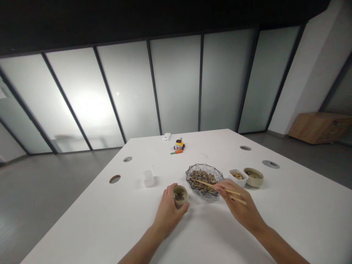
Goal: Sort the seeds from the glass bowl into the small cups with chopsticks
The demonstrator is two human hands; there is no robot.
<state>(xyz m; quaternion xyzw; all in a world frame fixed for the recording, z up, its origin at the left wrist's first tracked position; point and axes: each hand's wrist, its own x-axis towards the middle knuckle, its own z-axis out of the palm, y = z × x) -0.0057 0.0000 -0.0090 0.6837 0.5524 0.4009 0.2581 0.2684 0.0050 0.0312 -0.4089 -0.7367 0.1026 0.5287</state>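
Observation:
My left hand [169, 209] is wrapped around a small beige cup [184, 202] on the white table. A few sunflower seeds [179, 196] lie in the bottom of that cup. Between the fingers of my right hand [242, 205] is a pair of wooden chopsticks [233, 192], their tips over the seeds in a clear glass bowl [218, 173]. Striped sunflower seeds [202, 179] fill much of this bowl, which stands just right of the cup. Whether the tips pinch a seed is too small to tell.
Right of the glass bowl, a white square dish [233, 180] of nuts touches a second beige cup [255, 180]. A white plastic container [147, 178] stands to the left. Farther back are a yellow toy car [179, 144], a toy carrot [178, 151] and a white box [166, 136].

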